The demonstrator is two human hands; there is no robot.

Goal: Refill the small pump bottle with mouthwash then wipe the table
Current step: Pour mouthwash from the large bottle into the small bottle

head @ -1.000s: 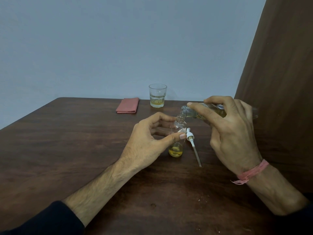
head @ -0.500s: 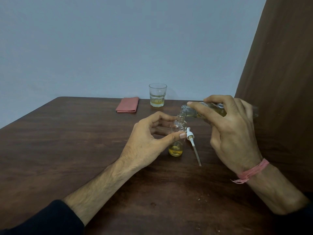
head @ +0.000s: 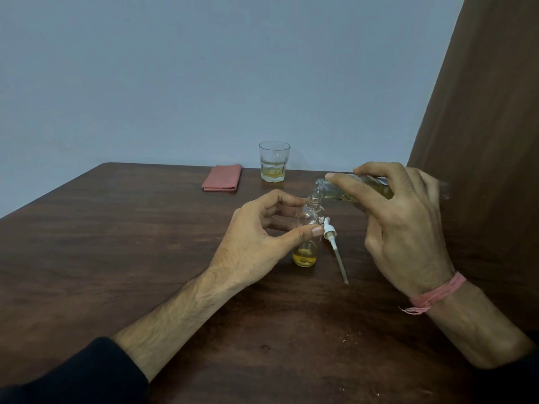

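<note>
A small clear bottle (head: pixel 306 255) stands upright on the dark wooden table (head: pixel 131 243), with yellow liquid in its bottom. My left hand (head: pixel 256 237) curls round it, thumb in front and fingers behind. My right hand (head: pixel 399 225) grips a larger clear mouthwash bottle (head: pixel 332 189) tipped on its side, its open mouth over the small bottle's neck. The white pump head with its dip tube (head: pixel 335 246) lies on the table just right of the small bottle.
A folded pink cloth (head: pixel 223 177) lies at the table's far edge. Beside it to the right stands a glass (head: pixel 274 166) with a little yellow liquid. A brown panel (head: pixel 481 141) rises along the right side.
Hardly anything moved; both hands keep their hold and the larger bottle stays tipped over the small one.
</note>
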